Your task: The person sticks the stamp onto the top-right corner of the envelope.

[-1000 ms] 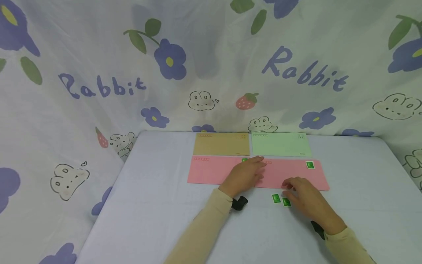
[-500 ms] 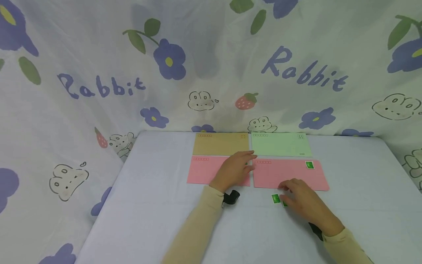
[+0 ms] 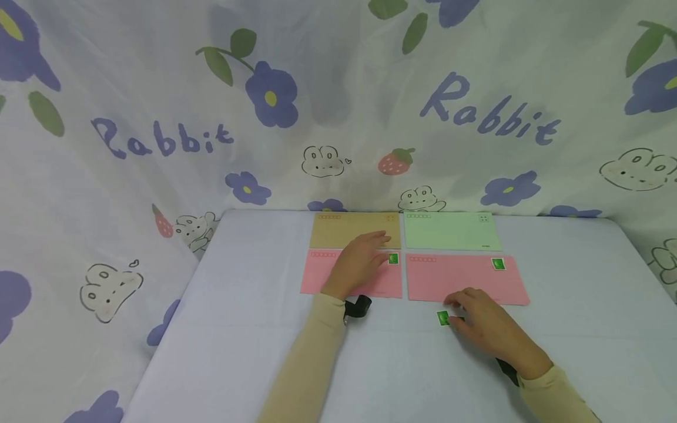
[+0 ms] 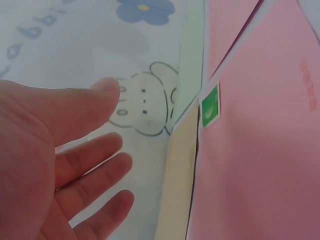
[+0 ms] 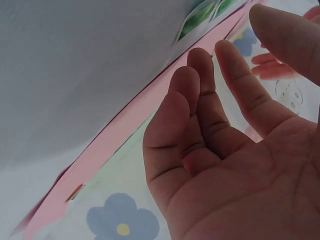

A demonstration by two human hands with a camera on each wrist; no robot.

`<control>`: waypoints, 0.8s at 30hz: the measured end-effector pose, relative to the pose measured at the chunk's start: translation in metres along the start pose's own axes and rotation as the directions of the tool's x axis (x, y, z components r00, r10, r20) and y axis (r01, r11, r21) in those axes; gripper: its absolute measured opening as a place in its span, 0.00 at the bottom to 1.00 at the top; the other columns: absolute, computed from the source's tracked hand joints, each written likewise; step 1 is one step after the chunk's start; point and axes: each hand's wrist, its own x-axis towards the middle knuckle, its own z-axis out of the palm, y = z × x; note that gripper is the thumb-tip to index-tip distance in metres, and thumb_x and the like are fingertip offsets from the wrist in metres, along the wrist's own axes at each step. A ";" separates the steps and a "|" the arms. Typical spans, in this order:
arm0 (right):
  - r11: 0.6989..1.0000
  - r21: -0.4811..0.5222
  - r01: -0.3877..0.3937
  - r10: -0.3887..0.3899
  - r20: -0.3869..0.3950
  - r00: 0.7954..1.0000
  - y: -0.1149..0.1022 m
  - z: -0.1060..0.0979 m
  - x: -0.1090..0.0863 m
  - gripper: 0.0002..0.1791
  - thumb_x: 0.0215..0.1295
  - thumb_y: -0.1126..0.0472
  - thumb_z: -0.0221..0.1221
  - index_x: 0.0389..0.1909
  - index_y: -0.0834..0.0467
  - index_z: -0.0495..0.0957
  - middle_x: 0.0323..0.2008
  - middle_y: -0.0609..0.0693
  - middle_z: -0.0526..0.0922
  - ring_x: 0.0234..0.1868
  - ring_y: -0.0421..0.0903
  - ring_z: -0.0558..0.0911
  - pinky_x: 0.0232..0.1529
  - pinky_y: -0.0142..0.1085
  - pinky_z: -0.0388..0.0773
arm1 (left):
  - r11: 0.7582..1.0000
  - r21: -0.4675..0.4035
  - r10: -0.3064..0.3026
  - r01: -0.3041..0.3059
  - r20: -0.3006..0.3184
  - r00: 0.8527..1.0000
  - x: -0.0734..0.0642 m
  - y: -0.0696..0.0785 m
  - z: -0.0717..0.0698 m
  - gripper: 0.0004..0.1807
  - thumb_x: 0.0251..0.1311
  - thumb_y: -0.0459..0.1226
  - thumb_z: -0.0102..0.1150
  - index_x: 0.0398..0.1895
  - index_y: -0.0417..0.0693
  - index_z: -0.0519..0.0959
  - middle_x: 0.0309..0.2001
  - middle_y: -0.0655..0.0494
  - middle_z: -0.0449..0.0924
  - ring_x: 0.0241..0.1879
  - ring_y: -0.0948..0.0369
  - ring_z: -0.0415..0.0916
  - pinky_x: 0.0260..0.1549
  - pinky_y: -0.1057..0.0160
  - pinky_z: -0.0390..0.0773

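On the desk (image 3: 402, 370), two green stamps (image 3: 443, 318), presumably set for easy reach beside the right hand (image 3: 482, 322), loosely bent and empty; near the corner stamp (image 3: 393, 258) of the left pink envelope (image 3: 385, 279), aligned like postage, left hand (image 3: 355, 263), relaxed, empty.

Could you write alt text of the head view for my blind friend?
A person's left hand is over a tan paper envelope and a stamped pink paper envelope; the right hand is beside loose green square stamps. A pale green paper envelope and another stamped pink envelope lie alongside.
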 end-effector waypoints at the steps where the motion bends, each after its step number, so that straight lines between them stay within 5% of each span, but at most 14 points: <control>1: 1.000 -0.001 0.004 -0.004 0.002 1.000 0.000 0.000 0.000 0.14 0.60 0.65 0.70 0.46 0.57 0.81 0.39 0.42 0.78 0.41 0.42 0.77 0.42 0.41 0.79 | 1.000 -0.008 -0.013 0.013 -0.004 1.000 0.000 -0.002 -0.001 0.23 0.70 0.40 0.61 0.66 0.46 0.77 0.69 0.52 0.72 0.71 0.54 0.65 0.71 0.56 0.62; 10: 1.000 -0.008 0.025 -0.025 0.017 1.000 -0.001 0.002 0.003 0.14 0.58 0.67 0.70 0.45 0.57 0.82 0.40 0.42 0.79 0.42 0.42 0.78 0.44 0.41 0.80 | 0.994 0.003 -0.108 0.108 0.016 0.994 0.003 -0.022 -0.013 0.24 0.71 0.42 0.59 0.68 0.48 0.75 0.71 0.53 0.70 0.72 0.53 0.62 0.72 0.54 0.60; 24: 1.000 0.001 0.031 -0.031 0.017 0.999 -0.001 0.006 0.004 0.14 0.56 0.67 0.71 0.44 0.54 0.83 0.39 0.41 0.77 0.42 0.42 0.77 0.45 0.43 0.79 | 0.986 0.037 -0.165 0.165 -0.002 0.986 0.002 -0.067 -0.036 0.23 0.71 0.41 0.58 0.67 0.45 0.76 0.69 0.47 0.71 0.71 0.49 0.65 0.71 0.50 0.62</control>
